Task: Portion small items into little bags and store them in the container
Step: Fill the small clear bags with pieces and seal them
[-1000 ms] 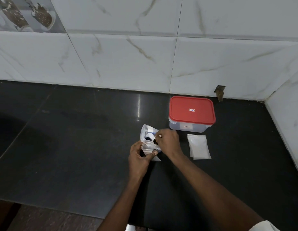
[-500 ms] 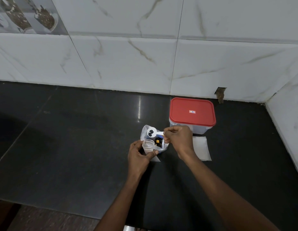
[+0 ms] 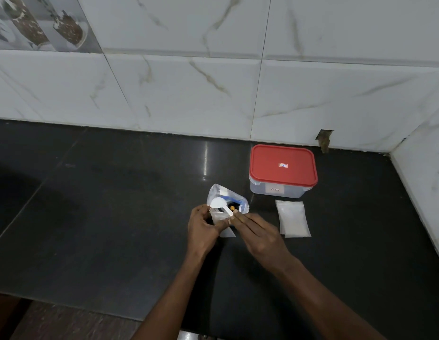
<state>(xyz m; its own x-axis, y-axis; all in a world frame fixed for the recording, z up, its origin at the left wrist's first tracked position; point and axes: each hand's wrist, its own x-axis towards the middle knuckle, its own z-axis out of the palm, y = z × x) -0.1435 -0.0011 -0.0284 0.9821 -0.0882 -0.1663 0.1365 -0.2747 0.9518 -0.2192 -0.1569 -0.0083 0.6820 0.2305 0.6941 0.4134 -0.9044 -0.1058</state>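
- Two hands work in the head view, just left of the container [image 3: 260, 188] and nearer the person. The left hand [image 3: 203, 229] pinches the little bag [image 3: 218, 218] near its mouth, and the right hand [image 3: 259, 233] pinches the spoon [image 3: 219, 203] by its handle.
- The bag looks thin, limp, slippery and nearly weightless, so it is best held at the rim.
- Compared with half a second ago, the right hand has drawn back from the container. The spoon's bowl now sits over the little bag, not the supply bag [image 3: 213, 193].

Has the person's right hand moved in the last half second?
Yes. The right hand, pinching a white plastic spoon, has drawn back toward the person, away from the red-lidded clear plastic container.
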